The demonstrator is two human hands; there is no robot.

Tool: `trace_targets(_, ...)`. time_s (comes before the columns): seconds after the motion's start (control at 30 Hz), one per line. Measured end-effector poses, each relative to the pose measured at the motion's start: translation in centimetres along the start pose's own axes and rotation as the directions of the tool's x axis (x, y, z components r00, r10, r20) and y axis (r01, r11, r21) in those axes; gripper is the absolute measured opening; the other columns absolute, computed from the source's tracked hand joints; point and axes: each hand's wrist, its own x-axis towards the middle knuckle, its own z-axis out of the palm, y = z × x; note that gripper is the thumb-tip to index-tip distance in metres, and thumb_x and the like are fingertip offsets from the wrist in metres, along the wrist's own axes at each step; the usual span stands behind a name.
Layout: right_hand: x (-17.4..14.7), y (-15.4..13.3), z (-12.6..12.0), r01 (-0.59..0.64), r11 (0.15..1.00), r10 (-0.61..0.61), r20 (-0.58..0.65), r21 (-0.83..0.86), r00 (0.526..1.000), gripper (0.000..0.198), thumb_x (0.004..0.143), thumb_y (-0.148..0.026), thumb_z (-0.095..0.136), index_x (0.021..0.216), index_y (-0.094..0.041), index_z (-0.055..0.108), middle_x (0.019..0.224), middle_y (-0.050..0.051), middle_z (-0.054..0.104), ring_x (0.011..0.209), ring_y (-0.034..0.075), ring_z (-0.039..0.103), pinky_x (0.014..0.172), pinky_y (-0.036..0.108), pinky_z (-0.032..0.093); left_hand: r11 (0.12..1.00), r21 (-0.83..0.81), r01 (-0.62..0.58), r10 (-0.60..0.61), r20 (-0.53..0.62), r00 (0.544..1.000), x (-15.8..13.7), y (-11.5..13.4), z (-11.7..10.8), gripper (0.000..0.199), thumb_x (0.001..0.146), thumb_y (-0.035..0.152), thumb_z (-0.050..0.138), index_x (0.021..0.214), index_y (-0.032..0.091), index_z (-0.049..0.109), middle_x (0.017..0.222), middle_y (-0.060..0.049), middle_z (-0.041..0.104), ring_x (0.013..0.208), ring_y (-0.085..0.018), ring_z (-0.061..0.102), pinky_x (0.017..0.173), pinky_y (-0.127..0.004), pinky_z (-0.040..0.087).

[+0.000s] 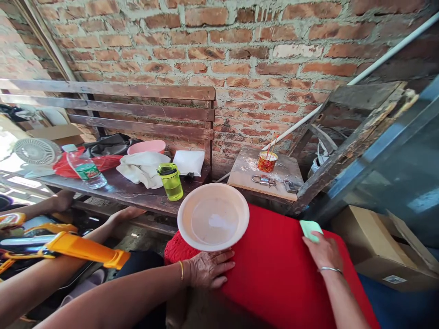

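Observation:
A pale basin [192, 201] holding clear water stands at the near end of a red cloth [274, 269]. My left hand [211, 269] lies on the cloth just in front of the basin, fingers spread and holding nothing; its skin looks wet or smeared with something whitish. Off to the right, my right hand [324, 251] grips a light green bar of soap [311, 230] near the cloth's far right edge. The fingertips under the soap are partly hidden. A bracelet is on each wrist.
Behind the basin, a wooden bench [147, 201] bears a green bottle [172, 185], white cloth [144, 167], water bottle [87, 171] and fan [37, 151]. A board [247, 169] holds a red cup [267, 162] and padlocks. A cardboard box [373, 246] stands right; another person's legs [103, 233] are left.

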Motion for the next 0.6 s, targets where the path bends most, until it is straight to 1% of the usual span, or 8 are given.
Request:
trace_targets(0.07, 1.0, 4.2, -1.0, -0.219, 0.976, 0.219, -0.014, -0.014, 0.976, 0.059, 0.096, -0.056, 0.039, 0.141, -0.022, 0.057, 0.109, 0.024, 0.06, 0.099, 0.033, 0.064, 0.078, 0.043, 0.047, 1.0, 0.001, 0.004, -0.004, -0.003, 1.0, 0.1, 0.0, 0.3, 0.045, 0.096, 0.039, 0.052, 0.132, 0.014, 0.059, 0.14, -0.017, 0.058, 0.132, -0.028, 0.054, 0.111, -0.04, 0.046)
trace_targets(0.1, 1.3, 5.4, -1.2, -0.288, 0.958, 0.288, -0.035, -0.01, 0.957, 0.062, 0.095, -0.058, 0.036, 0.141, -0.022, 0.057, 0.109, 0.026, 0.059, 0.098, 0.035, 0.064, 0.074, 0.045, 0.046, 1.0, 0.004, 0.007, -0.007, -0.005, 1.0, 0.0, 0.1, 0.4, 0.045, 0.096, 0.039, 0.052, 0.132, 0.014, 0.059, 0.14, -0.016, 0.058, 0.132, -0.028, 0.054, 0.111, -0.04, 0.046)
trace_targets(0.17, 1.3, 5.6, -1.0, -0.294, 0.956, 0.295, -0.072, 0.018, 0.953, 0.064, 0.093, -0.061, 0.037, 0.138, -0.022, 0.06, 0.105, 0.026, 0.06, 0.095, 0.036, 0.065, 0.071, 0.046, 0.046, 1.0, 0.017, 0.011, -0.011, -0.006, 1.0, 0.0, 0.1, 0.6, 0.045, 0.096, 0.04, 0.051, 0.132, 0.015, 0.059, 0.14, -0.016, 0.059, 0.131, -0.028, 0.055, 0.11, -0.04, 0.047)
trace_targets(0.23, 0.6, 2.7, -0.1, -0.133, 0.99, 0.137, -0.08, 0.05, 0.987, 0.059, 0.091, -0.06, 0.042, 0.133, -0.024, 0.064, 0.102, 0.02, 0.062, 0.094, 0.033, 0.065, 0.074, 0.042, 0.048, 0.999, 0.03, 0.012, -0.012, 0.001, 1.0, -0.1, 0.1, 0.7, 0.045, 0.096, 0.041, 0.05, 0.132, 0.015, 0.058, 0.14, -0.015, 0.059, 0.13, -0.028, 0.056, 0.109, -0.04, 0.048)
trace_targets(0.3, -0.6, -2.7, 1.1, 0.095, 0.994, -0.09, -0.072, 0.063, 0.993, 0.052, 0.09, -0.056, 0.047, 0.128, -0.025, 0.066, 0.104, 0.014, 0.061, 0.095, 0.028, 0.064, 0.078, 0.037, 0.049, 0.999, 0.038, 0.008, -0.008, 0.004, 1.0, -0.1, 0.0, 0.6, 0.045, 0.096, 0.041, 0.049, 0.132, 0.015, 0.058, 0.139, -0.015, 0.059, 0.129, -0.027, 0.056, 0.108, -0.04, 0.049)
trace_targets(0.43, -3.4, -14.1, 3.3, 0.429, 0.901, -0.426, -0.048, 0.07, 0.903, 0.039, 0.092, -0.044, 0.053, 0.122, -0.025, 0.067, 0.109, 0.01, 0.059, 0.098, 0.024, 0.061, 0.084, 0.032, 0.046, 0.999, 0.048, -0.011, 0.012, -0.02, 1.0, -0.2, 0.0, 0.3, 0.044, 0.098, 0.041, 0.046, 0.131, 0.014, 0.059, 0.14, -0.015, 0.059, 0.131, -0.026, 0.055, 0.11, -0.038, 0.047)
trace_targets(0.53, -4.1, -18.4, 4.3, 0.523, 0.846, -0.524, -0.021, 0.101, 0.852, 0.032, 0.094, -0.038, 0.052, 0.119, -0.028, 0.069, 0.107, 0.009, 0.06, 0.097, 0.022, 0.062, 0.085, 0.029, 0.044, 0.998, 0.055, -0.005, 0.005, 0.003, 1.0, -0.3, -0.1, 0.3, 0.044, 0.098, 0.041, 0.047, 0.131, 0.015, 0.059, 0.14, -0.015, 0.059, 0.131, -0.026, 0.056, 0.111, -0.038, 0.046)
trace_targets(0.6, -3.5, -18.3, 4.3, 0.509, 0.854, -0.512, -0.003, 0.105, 0.859, 0.032, 0.093, -0.038, 0.054, 0.12, -0.029, 0.069, 0.108, 0.008, 0.06, 0.098, 0.022, 0.062, 0.085, 0.028, 0.044, 0.998, 0.057, -0.006, 0.006, 0.013, 1.0, -0.3, -0.2, 0.5, 0.045, 0.097, 0.041, 0.049, 0.131, 0.015, 0.059, 0.14, -0.015, 0.059, 0.131, -0.027, 0.056, 0.11, -0.039, 0.047)
